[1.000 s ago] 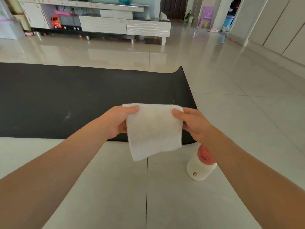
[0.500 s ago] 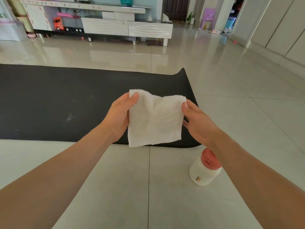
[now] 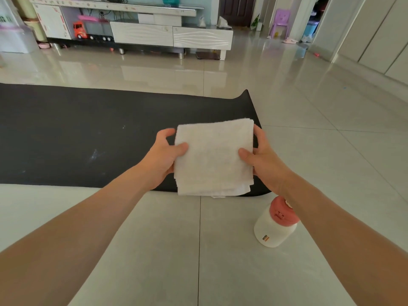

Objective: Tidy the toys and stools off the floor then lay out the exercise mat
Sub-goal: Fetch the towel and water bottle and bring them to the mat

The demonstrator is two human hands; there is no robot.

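A black exercise mat point(image 3: 88, 133) lies unrolled flat on the tiled floor, its right end curling up slightly at the far corner. Above that right end I hold a folded white towel point(image 3: 214, 160) between both hands. My left hand point(image 3: 164, 157) grips its left edge with the thumb on top. My right hand point(image 3: 262, 160) grips its right edge the same way. The towel is a thick square with several layers showing at its near edge.
A white bottle with a pink cap point(image 3: 276, 224) stands on the floor under my right forearm. A white TV cabinet point(image 3: 172, 36) runs along the far wall with a red toy truck point(image 3: 80, 30) under it. A purple child's chair point(image 3: 280, 23) stands by the doorway.
The towel hung as a looser sheet from my fingertips; now it is folded into a thicker square held flatter. Both hands moved slightly forward over the mat's end.
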